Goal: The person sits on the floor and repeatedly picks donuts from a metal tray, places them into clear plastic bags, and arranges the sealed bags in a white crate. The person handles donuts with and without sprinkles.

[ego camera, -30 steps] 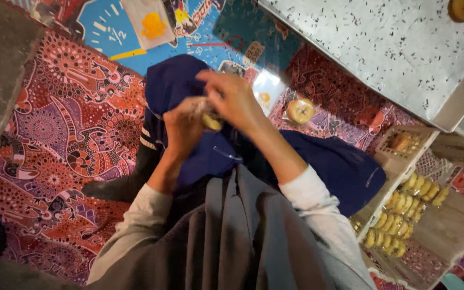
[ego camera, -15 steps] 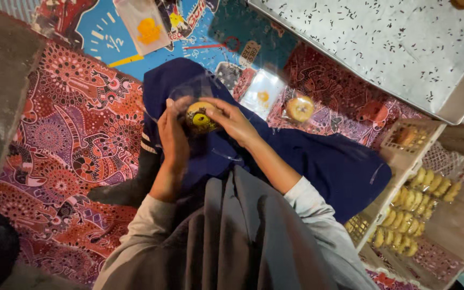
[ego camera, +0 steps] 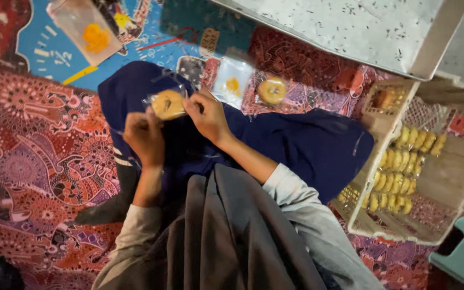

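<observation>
Both hands pinch 1 clear-wrapped round pastry: the left hand grips below it, the right hand closes beside it. Holding the wrap taut and level seems best.

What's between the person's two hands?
A round yellow pastry in a clear wrapper, pinched between the left hand and the right hand, as the head view shows.
</observation>
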